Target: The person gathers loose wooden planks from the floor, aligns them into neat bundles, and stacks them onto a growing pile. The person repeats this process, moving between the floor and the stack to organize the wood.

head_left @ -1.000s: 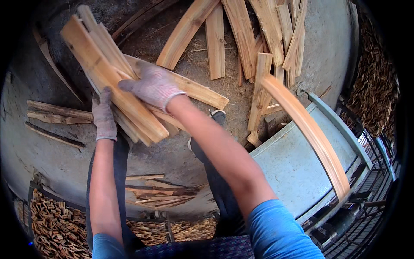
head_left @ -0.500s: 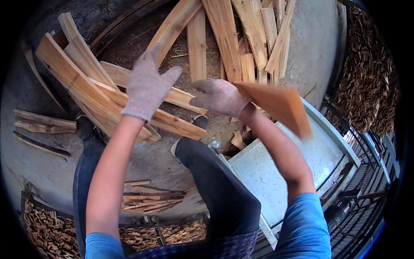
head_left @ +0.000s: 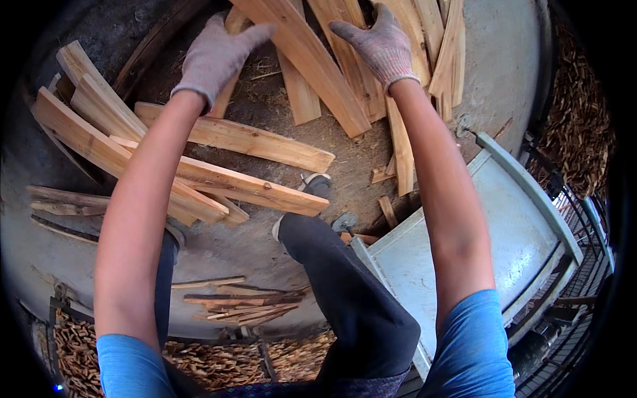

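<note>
Both my hands wear pale knitted gloves and reach toward a spread of sawn wooden boards. My left hand (head_left: 215, 60) has its thumb stretched out beside a long slanted board (head_left: 312, 69); whether it touches the wood I cannot tell. Across that board, my right hand (head_left: 383, 50) hovers by the far boards with thumb and fingers spread. Neither hand is closed around anything. Below my left hand, a narrow board (head_left: 252, 140) lies crosswise, with another long board (head_left: 255, 189) nearer my legs. The far ends of several boards run out of the picture.
A pale metal surface (head_left: 478, 232) with a raised rim stands right of my knee. Stacked boards (head_left: 99, 109) lie at left, and thin strips (head_left: 245, 305) on the floor behind. Heaps of small wood pieces (head_left: 577, 113) lie at the right and lower edges.
Both hands have moved farther away from me. The short brown piece of wood beside my right hand is gone from there, and a board now slants between my hands. The view has shifted slightly.
</note>
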A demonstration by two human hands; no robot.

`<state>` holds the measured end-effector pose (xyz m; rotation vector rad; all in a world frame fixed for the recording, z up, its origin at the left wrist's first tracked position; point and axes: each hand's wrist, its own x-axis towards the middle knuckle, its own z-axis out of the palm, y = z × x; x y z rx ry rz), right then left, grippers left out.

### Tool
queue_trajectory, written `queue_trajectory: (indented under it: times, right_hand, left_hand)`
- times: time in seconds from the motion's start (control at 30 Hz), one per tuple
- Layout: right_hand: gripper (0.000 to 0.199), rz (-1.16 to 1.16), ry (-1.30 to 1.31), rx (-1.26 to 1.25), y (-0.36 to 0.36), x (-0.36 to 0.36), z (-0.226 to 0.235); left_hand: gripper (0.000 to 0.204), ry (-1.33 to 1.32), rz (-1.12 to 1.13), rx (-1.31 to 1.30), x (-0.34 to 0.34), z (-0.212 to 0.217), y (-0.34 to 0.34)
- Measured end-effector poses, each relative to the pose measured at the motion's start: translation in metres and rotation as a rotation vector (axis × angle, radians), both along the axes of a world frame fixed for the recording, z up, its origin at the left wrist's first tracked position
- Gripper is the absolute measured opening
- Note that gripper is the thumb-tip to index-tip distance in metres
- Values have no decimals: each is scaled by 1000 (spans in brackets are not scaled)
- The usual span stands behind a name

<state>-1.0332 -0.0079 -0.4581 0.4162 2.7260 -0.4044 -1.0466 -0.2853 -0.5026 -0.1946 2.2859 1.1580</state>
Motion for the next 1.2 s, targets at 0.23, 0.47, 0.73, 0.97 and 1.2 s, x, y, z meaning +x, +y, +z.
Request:
queue_trajectory:
  times: [0.23,0.47,0.73,0.97,1.2]
  right_hand:
    - [91,-245,-303,-579,25,-11,-22]
    - [67,-338,-415,-1013,-33,7,-17]
    - [47,-642,-449,-1381,-68,3,45]
    - [71,159,-263,-855,-132,-38,143]
    - [86,-67,-536,-1075,-251,62,144]
  left_hand:
    - [88,-376,13,544,10,-25,21]
    - [66,-512,262,706,18,-13,11]
    - [61,-439,312,662,25,83,-28]
    - [54,-218,685,759,58,137,-55]
    - [60,-356,936,354,153,212,-152]
